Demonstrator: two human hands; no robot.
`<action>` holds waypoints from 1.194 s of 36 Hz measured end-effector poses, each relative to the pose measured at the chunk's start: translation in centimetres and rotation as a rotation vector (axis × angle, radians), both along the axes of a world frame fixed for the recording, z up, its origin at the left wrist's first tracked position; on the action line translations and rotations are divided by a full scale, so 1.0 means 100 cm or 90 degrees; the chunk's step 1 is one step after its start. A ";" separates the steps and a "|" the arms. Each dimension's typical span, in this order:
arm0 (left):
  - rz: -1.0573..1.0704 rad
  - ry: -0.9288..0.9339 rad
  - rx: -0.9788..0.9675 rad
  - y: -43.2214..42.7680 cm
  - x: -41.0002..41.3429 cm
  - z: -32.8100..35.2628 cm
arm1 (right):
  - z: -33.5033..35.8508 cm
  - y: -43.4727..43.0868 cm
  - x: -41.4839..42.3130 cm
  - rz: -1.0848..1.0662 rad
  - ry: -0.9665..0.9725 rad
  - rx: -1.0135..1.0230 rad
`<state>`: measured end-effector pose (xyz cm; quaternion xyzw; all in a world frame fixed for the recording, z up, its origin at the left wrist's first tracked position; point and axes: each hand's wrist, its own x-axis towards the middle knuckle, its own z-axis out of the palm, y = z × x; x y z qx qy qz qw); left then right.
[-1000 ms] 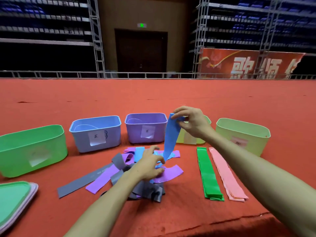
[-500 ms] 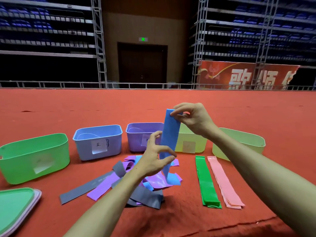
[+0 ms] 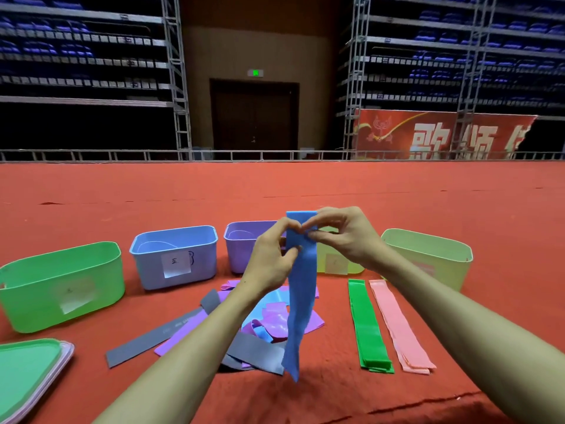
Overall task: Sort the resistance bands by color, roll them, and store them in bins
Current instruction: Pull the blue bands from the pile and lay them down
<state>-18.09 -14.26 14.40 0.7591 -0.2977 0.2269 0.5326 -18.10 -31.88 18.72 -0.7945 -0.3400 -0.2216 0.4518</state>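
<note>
A person sits at a red carpeted surface, sorting resistance bands. Both hands hold one blue band upright by its top end, in front of a row of bins. The left hand pinches the band's left edge just below the top, thumb and curled fingers closed on it. The right hand pinches the top right corner the same way, its other fingers loosely bent. The band hangs slack, and its lower end dangles over a mixed pile of grey, purple and blue bands.

This looks like the sorting step. Green bands and pink bands already lie in flat stacks to the right, while no blue stack shows yet. The next move probably calls for laying this band flat in a spot of its own (or starting to roll it from the pinched end), with the blue bin as its likely home. The band is limp, so it may twist.
</note>
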 end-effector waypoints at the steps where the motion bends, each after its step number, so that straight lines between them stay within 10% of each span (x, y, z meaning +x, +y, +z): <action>1: -0.002 0.006 0.006 0.000 0.000 0.000 | -0.002 0.000 -0.001 0.002 0.010 0.001; 43: -0.127 0.176 0.138 -0.051 -0.010 -0.104 | 0.002 -0.029 -0.001 -0.157 -0.074 0.143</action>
